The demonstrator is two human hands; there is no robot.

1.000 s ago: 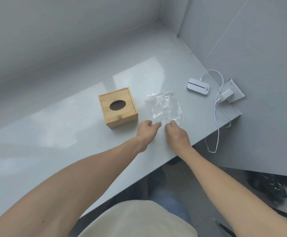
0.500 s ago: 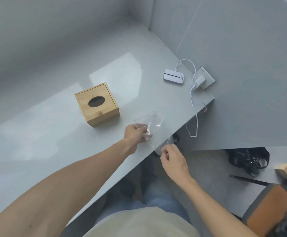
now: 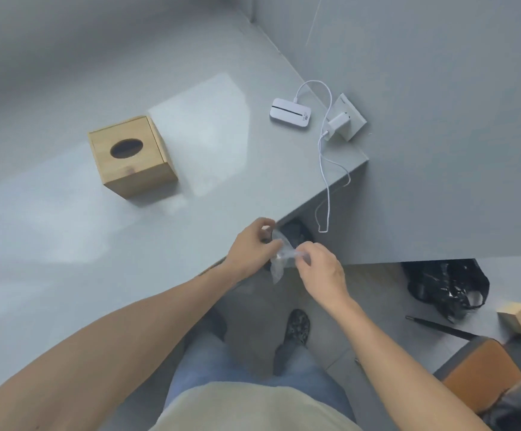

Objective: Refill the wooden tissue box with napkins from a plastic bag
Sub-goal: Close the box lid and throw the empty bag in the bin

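The wooden tissue box (image 3: 132,157) stands on the grey table (image 3: 66,228), its oval top opening dark. A clear plastic bag (image 3: 279,258), crumpled small, hangs just past the table's front edge. My left hand (image 3: 253,247) pinches its upper left part. My right hand (image 3: 321,269) pinches it from the right. Both hands are close together, fingers shut on the bag. No napkins show inside the bag or in the box opening.
A white device (image 3: 290,112) lies at the table's right, wired by a white cable (image 3: 326,169) to a charger (image 3: 340,122). On the floor: a black bag (image 3: 448,289), a black pen (image 3: 439,327), small wooden blocks (image 3: 520,317), an orange-topped stool (image 3: 483,373), my shoes.
Both hands have pulled the plastic bag off the table toward me and bunched it up past the front edge. The camera has tilted down, showing more floor.
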